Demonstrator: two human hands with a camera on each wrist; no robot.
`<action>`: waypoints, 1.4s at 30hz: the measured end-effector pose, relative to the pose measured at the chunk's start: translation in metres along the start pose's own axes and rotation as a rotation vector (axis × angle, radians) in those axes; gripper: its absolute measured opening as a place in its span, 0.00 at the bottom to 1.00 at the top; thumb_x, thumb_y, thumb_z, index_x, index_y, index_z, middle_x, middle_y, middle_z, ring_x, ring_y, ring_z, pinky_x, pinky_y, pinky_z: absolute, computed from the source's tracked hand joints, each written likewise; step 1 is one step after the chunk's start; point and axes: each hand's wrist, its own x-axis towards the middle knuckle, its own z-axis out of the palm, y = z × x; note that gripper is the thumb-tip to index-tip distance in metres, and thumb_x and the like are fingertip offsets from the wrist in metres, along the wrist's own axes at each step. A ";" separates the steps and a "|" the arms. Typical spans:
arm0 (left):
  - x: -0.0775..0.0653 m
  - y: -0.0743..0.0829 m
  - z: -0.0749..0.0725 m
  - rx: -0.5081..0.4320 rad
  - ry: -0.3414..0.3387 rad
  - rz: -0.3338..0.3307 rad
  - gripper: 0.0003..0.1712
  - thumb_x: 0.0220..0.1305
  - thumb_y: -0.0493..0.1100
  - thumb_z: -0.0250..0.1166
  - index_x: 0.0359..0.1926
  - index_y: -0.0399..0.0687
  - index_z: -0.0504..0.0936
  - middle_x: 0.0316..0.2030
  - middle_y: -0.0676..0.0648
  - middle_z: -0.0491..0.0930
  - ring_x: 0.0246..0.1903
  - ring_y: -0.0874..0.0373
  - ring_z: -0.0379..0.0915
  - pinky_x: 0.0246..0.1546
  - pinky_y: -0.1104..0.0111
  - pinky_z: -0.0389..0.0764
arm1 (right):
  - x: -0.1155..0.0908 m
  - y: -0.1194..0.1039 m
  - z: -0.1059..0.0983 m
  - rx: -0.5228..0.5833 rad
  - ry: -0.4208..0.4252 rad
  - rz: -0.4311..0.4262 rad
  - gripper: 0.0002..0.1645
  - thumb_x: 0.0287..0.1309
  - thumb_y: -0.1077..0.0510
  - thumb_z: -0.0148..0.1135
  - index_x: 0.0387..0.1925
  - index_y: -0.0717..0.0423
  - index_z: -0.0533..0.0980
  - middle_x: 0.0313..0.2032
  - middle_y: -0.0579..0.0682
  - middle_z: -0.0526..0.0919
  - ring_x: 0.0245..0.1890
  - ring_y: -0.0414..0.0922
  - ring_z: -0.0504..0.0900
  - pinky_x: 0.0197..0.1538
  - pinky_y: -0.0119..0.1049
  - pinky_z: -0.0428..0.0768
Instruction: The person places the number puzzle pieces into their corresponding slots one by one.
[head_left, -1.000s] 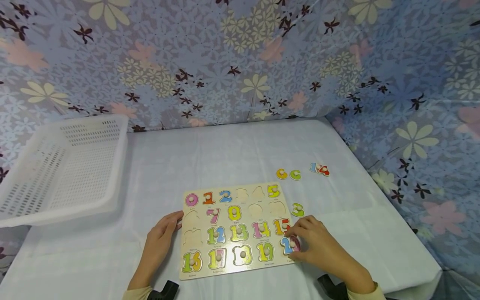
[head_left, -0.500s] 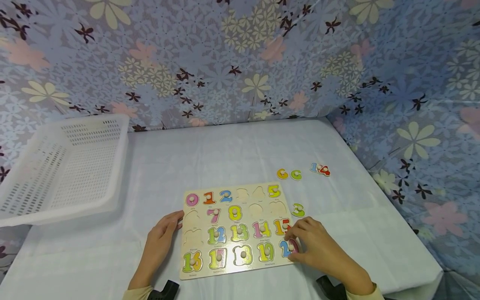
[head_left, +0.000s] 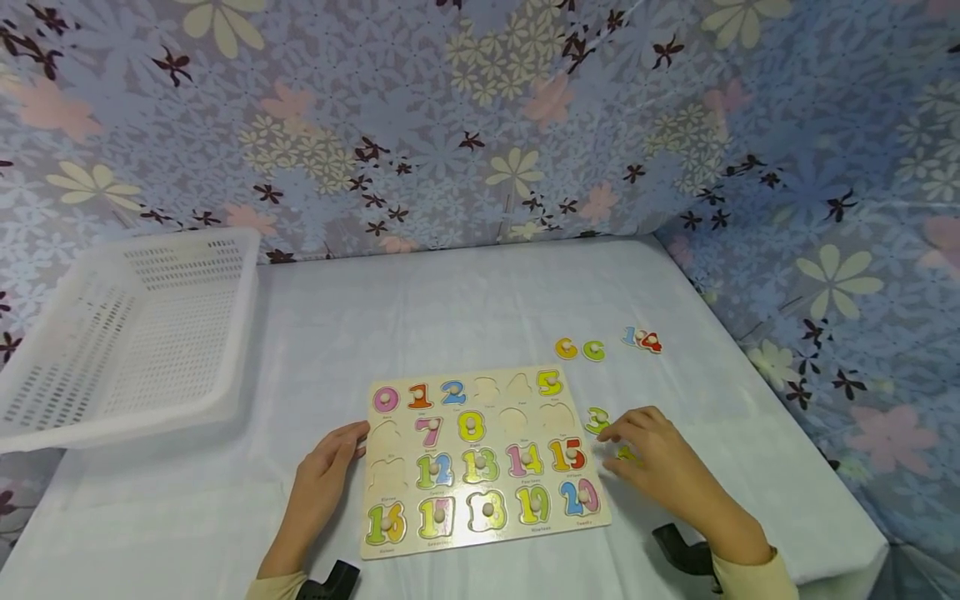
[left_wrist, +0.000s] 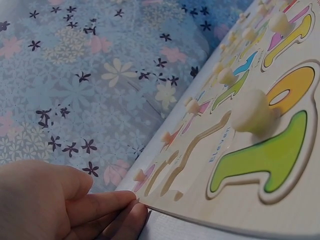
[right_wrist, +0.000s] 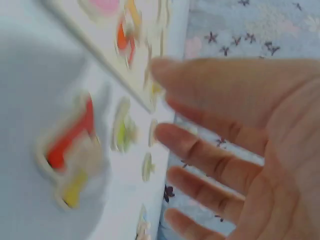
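The wooden number puzzle board [head_left: 495, 546] lies on the table, with knobbed number pieces in many of its recesses. My left hand [head_left: 327, 471] rests at the board's left edge, and in the left wrist view its fingertips touch the rim. The blue and pink 20 piece [head_left: 573, 498] sits in its recess at the lower right. Just right of the board is my right hand [head_left: 660, 467], fingers spread and holding nothing. Under it, partly hidden, lies a red and yellow piece [right_wrist: 65, 142] with a knob. A green 3 piece [head_left: 597, 420] lies by its fingertips.
Behind the board's right corner lie an orange piece [head_left: 566, 348], a green piece [head_left: 593, 350] and a blue and red piece [head_left: 651, 342]. A white perforated basket [head_left: 243, 333] stands at the left. Flowered cloth [head_left: 420, 125] hangs behind the table.
My right hand has let go of the 20 piece, which now lies flat in its recess, and has moved right and slightly back off the board. The left hand stays put.
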 end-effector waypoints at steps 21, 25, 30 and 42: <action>-0.001 -0.001 0.000 -0.023 -0.004 0.007 0.23 0.76 0.50 0.49 0.59 0.40 0.78 0.60 0.46 0.75 0.50 0.54 0.79 0.53 0.84 0.67 | 0.037 0.030 0.011 -0.077 -0.079 0.030 0.22 0.40 0.60 0.79 0.41 0.60 0.81 0.39 0.51 0.78 0.48 0.57 0.72 0.50 0.55 0.76; -0.001 -0.003 -0.001 -0.031 -0.010 0.010 0.24 0.76 0.51 0.48 0.60 0.40 0.78 0.59 0.47 0.75 0.49 0.55 0.79 0.52 0.85 0.67 | 0.039 0.029 0.010 -0.094 -0.067 0.026 0.22 0.42 0.59 0.79 0.40 0.61 0.81 0.37 0.51 0.79 0.48 0.57 0.73 0.49 0.55 0.76; -0.001 -0.003 -0.001 -0.037 -0.012 0.011 0.25 0.76 0.51 0.47 0.60 0.40 0.77 0.60 0.46 0.74 0.50 0.55 0.79 0.54 0.78 0.72 | 0.037 0.025 0.002 -0.088 -0.050 0.045 0.22 0.43 0.58 0.78 0.41 0.62 0.80 0.39 0.51 0.79 0.50 0.57 0.72 0.51 0.55 0.75; -0.001 -0.002 0.000 -0.030 -0.009 0.006 0.25 0.76 0.51 0.47 0.60 0.39 0.77 0.59 0.45 0.75 0.50 0.54 0.79 0.52 0.86 0.66 | 0.067 0.002 0.006 -0.087 -0.062 -0.073 0.24 0.45 0.56 0.77 0.45 0.60 0.80 0.42 0.51 0.80 0.49 0.53 0.73 0.52 0.52 0.74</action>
